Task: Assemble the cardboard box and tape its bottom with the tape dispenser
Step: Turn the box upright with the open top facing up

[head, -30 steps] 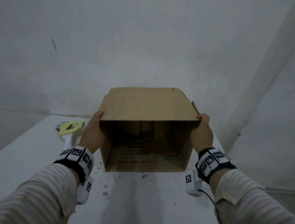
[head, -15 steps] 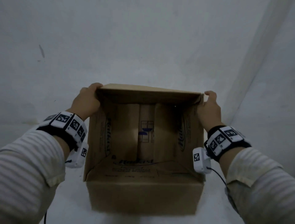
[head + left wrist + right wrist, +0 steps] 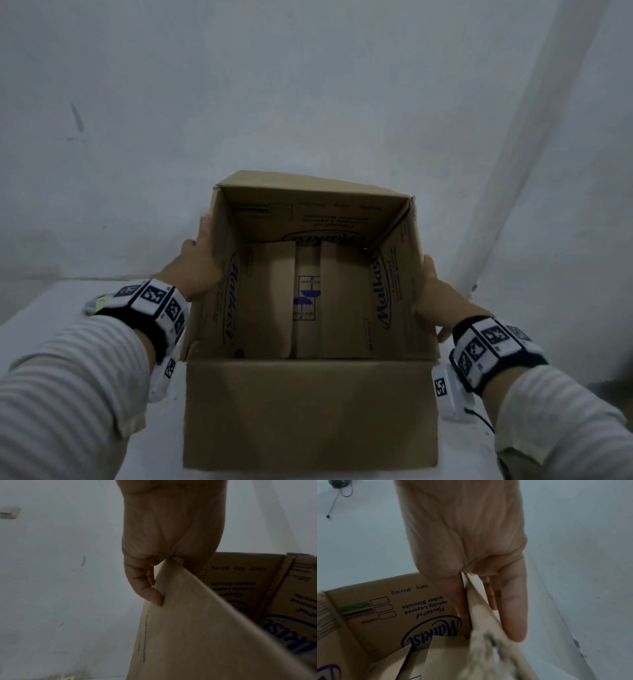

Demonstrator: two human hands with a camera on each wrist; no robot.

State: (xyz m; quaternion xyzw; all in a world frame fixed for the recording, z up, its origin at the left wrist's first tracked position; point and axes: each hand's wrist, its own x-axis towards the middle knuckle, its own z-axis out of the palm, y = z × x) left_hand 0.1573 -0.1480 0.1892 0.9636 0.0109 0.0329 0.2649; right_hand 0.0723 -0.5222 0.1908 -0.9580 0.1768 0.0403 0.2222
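One box (image 3: pixel 310 387) and two hands are in view. The box stands on the white table (image 3: pixel 34 329), open side up, its near wall facing the person and its far wall toward the grey wall (image 3: pixel 308 85) behind.

The left hand (image 3: pixel 197 270) grips the box's left wall near the top edge: in the left wrist view the edge sits in the crook of the hand, the fingers (image 3: pixel 150 592) lying on the outer face and the thumb going over to the inner side. The right hand (image 3: pixel 442 301) grips the right wall the same way: in the right wrist view the thumb lies against the printed inner face and the fingers (image 3: pixel 513 612) run down the outside.

Inside the box nothing loose shows. Its floor is made of folded flaps (image 3: pixel 270 301): two plain ones, left and right, with a gap between them through which a printed strip with a blue umbrella mark (image 3: pixel 306 296) shows. The inner walls carry blue "Malkist" logos, one on the left wall, one on the right, one on the far wall.

Just left of the box, behind the left wrist band, a yellow-green scrap of the dispenser (image 3: pixel 102 302) peeks out; the rest is hidden. Each wrist carries one marker band and one white camera unit.
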